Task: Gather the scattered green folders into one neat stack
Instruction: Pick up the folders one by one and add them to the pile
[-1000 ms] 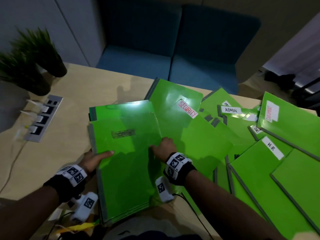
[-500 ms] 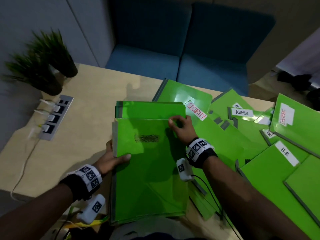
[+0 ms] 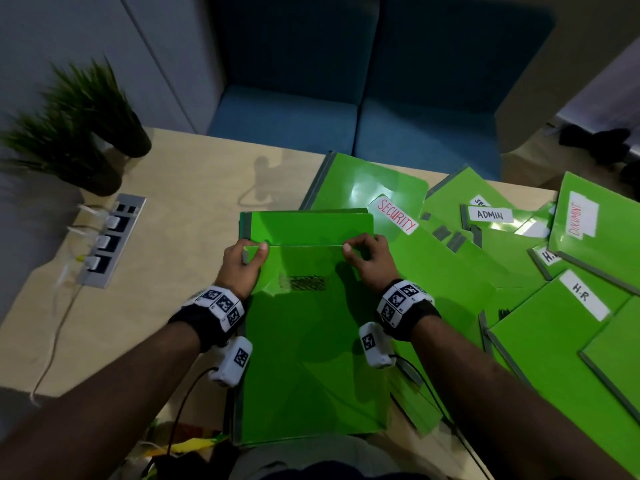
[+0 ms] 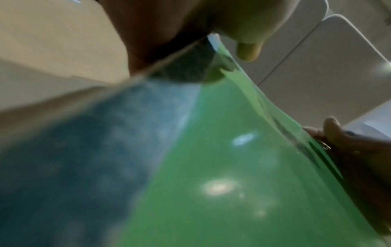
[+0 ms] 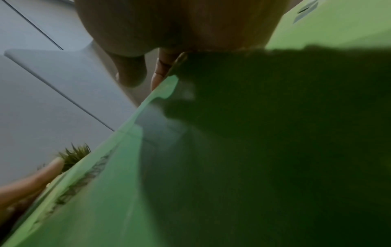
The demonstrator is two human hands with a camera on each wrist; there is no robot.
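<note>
A green folder (image 3: 311, 341) with a scribbled-over label lies on top of a small stack at the table's near edge. My left hand (image 3: 246, 259) pinches its far left corner, and my right hand (image 3: 363, 258) pinches its far right corner. Behind it the lower folder (image 3: 308, 226) of the stack sticks out past the far edge. In the left wrist view the top folder (image 4: 243, 167) fills the frame, thumb over its corner. The right wrist view shows the same folder (image 5: 105, 192), blurred. Several scattered green folders (image 3: 502, 265) labelled SECURITY, ADMIN and H.R spread to the right.
The wooden table (image 3: 173, 209) holds a sunken power socket strip (image 3: 110, 237) with white plugs at the left. Two potted plants (image 3: 86, 133) stand at the far left corner. A blue sofa (image 3: 346, 98) sits behind the table.
Both hands slid from the folder's sides to its far corners, and the top folder squared up with the stack. The camera tilted slightly.
</note>
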